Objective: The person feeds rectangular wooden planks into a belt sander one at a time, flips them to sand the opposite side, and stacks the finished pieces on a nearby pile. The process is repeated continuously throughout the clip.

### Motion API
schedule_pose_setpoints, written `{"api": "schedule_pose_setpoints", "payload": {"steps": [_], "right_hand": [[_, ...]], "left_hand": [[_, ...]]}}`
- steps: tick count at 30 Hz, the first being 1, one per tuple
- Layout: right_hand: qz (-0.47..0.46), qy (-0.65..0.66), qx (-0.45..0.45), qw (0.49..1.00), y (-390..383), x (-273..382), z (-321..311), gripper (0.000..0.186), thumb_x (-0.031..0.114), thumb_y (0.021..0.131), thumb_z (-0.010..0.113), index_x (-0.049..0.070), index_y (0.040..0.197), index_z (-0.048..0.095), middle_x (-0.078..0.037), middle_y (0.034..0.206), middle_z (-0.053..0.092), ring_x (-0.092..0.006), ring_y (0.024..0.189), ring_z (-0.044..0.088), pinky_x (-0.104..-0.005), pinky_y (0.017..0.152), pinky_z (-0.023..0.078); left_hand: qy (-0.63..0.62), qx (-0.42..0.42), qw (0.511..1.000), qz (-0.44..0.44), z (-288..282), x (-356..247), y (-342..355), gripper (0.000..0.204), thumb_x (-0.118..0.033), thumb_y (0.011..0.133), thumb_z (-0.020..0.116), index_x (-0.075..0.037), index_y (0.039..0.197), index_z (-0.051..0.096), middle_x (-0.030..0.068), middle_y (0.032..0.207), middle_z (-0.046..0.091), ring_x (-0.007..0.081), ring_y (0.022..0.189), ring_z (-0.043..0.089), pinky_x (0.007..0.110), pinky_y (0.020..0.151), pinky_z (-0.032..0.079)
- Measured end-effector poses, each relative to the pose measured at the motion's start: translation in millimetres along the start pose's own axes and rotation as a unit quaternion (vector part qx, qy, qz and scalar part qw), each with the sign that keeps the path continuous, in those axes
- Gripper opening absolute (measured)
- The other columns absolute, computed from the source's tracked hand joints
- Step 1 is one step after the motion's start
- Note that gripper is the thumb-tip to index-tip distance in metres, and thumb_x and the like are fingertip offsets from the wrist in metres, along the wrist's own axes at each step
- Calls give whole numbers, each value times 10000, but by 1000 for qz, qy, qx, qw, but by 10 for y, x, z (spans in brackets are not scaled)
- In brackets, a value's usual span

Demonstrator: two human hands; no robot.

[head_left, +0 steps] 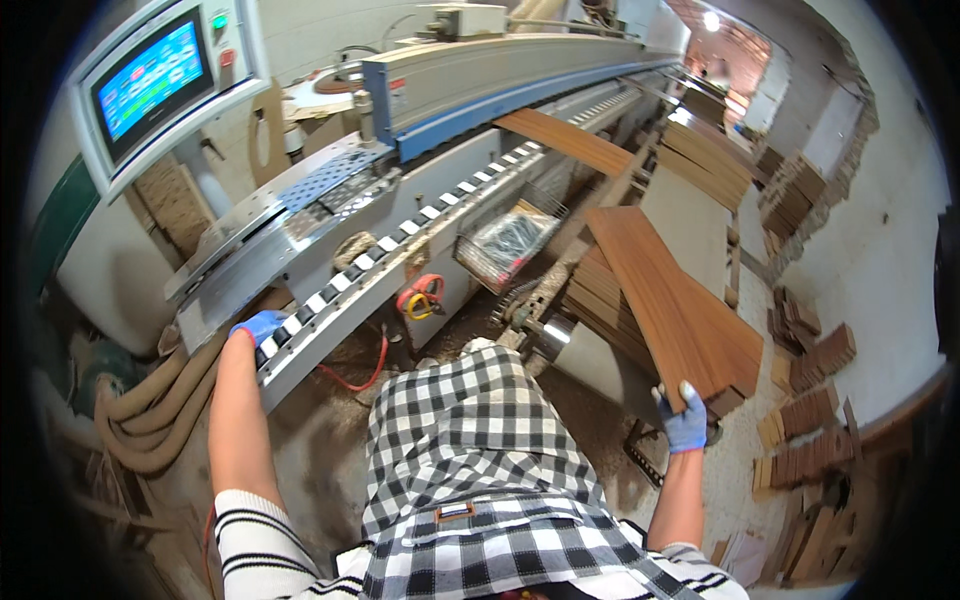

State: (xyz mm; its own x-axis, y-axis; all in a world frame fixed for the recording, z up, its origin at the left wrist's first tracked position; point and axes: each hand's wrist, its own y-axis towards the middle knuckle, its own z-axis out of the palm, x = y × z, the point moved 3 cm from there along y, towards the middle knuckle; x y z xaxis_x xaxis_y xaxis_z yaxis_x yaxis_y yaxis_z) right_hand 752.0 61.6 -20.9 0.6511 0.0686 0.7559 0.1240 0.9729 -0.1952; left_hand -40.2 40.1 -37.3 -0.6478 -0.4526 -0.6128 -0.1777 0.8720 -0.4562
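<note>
My right hand (685,422), in a blue and white glove, grips the near end of a long reddish-brown wooden board (650,290). That board lies slanted over a stack of similar boards (728,335). Over on the left, my left hand (259,326), in a blue glove, rests at the near end of a rail of black and white rollers (405,232); its fingers are mostly hidden. Another brown board (565,138) lies across the roller rail farther along, its far edge under the long blue and beige beam of the machine (500,90).
A control panel with a lit screen (152,82) stands at upper left. Below the rail are a wire basket (510,240), orange-handled scissors (420,297) and a red hose (370,372). A metal roller (553,334) sits by the board stack. Wood stacks (815,440) line the right wall.
</note>
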Motion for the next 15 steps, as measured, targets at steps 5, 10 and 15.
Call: {"api": "schedule_pose_setpoints", "payload": {"steps": [5,10,15], "right_hand": [[31,-18,26,999,-264,-276,-4,400,166,761,635,12,1107,507,-115,863,637,-249,741,640,-447,746,546],[112,-1,112,987,-395,-576,741,480,144,736,618,-6,1167,472,-141,915,635,-265,747,650,-446,727,560],[185,-29,210,960,-480,-1012,1743,585,125,708,644,-15,1235,431,-163,1116,551,-305,957,609,-474,754,564]], "left_hand": [[-1,-11,999,-34,87,-273,-115,321,-333,835,542,-139,1060,664,-1,958,645,143,847,567,341,790,457],[47,-19,998,-42,61,-327,-159,377,-328,833,552,-160,1160,634,18,1056,644,151,932,575,347,848,450],[46,0,999,-5,76,-383,-166,363,-283,862,502,-183,1191,618,-20,1091,633,135,955,559,329,870,435]]}}
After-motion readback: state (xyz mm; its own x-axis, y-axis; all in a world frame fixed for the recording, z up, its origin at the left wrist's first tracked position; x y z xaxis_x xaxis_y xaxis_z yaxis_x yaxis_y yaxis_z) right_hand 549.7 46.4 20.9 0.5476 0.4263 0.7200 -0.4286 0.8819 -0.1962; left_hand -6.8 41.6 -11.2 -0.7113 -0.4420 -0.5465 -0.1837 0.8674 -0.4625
